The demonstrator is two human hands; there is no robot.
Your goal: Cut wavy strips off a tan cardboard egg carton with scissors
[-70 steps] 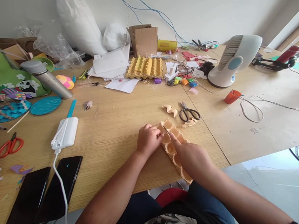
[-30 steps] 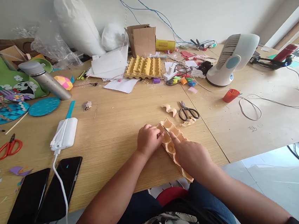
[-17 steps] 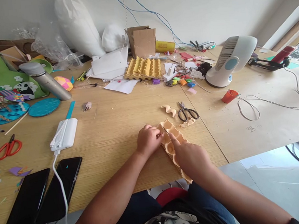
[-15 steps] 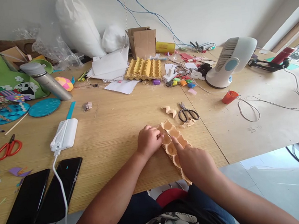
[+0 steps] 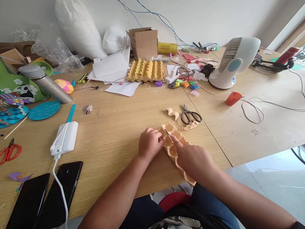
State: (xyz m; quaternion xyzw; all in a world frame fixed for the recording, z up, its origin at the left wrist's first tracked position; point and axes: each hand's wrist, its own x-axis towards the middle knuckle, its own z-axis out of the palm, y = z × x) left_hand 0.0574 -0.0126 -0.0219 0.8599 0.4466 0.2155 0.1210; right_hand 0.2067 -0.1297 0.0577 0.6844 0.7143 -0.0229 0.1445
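Note:
A pale orange egg carton strip (image 5: 173, 131) lies on the wooden table (image 5: 111, 133) near its front edge, running toward me. My left hand (image 5: 150, 143) is closed, pinching the strip's left rim. My right hand (image 5: 194, 160) rests on the strip with its forefinger stretched along it. It is closed on a thin blade that hardly shows. Two cut-off carton scraps (image 5: 171, 112) (image 5: 190, 126) lie just beyond the strip, beside black scissors (image 5: 190, 115).
A yellow egg tray (image 5: 146, 70) and a cardboard box (image 5: 144, 43) stand at the back, with a white fan (image 5: 234, 63) and an orange cup (image 5: 232, 98) to the right. On the left are a power bank (image 5: 65, 137), two phones (image 5: 58, 195), red scissors (image 5: 6, 153) and a steel bottle (image 5: 45, 85).
Both hands stay on the carton strip. The right hand has shifted slightly along it, and the thin blade by its forefinger shows less than before.

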